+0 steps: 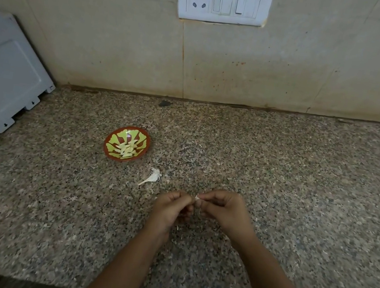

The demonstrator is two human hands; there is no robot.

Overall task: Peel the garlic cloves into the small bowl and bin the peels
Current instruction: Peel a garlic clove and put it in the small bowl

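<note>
**Step in hand:** peeling. Both hands are above the desk, front-centre.
- Left grip: fingers curled, tips pinching one end of a small white piece.
- Right grip: curled likewise, thumb and forefinger pinching the other end.
- Judged: a garlic clove w/ skin being pulled off. Not confirmed, as the fingers cover most of it.

**Task items, location:**
- Small bowl sits on the desk, beyond and to the left of the hands, well apart from them.
- It holds peeled cloves, pale yellow, piled approx. at centre.
- Stalk w/ papery skin lies on the desk between bowl and hands, nearer the bowl.
- Fine peel flecks lie on the desk under and around the hands.

**Progress, judged:** well along. No loose unpeeled cloves seen on the desk.

**Next move calls for:**
- Strip the skin off, carry the clove forward-left to the bowl and drop it in w/o the skin.
- Then gather stalk and flecks for the bin. The flecks are light and blend w/ the speckled stone, so sweeping w/ a flat hand prob. beats picking.

**Hidden / unclear:**
- Bin: not in frame.
- Skin left on the held piece: cannot tell.
- No. of cloves in the bowl: cannot tell, they overlap.
- Grey-white appliance: cut off at the left edge, type unknown.
</note>
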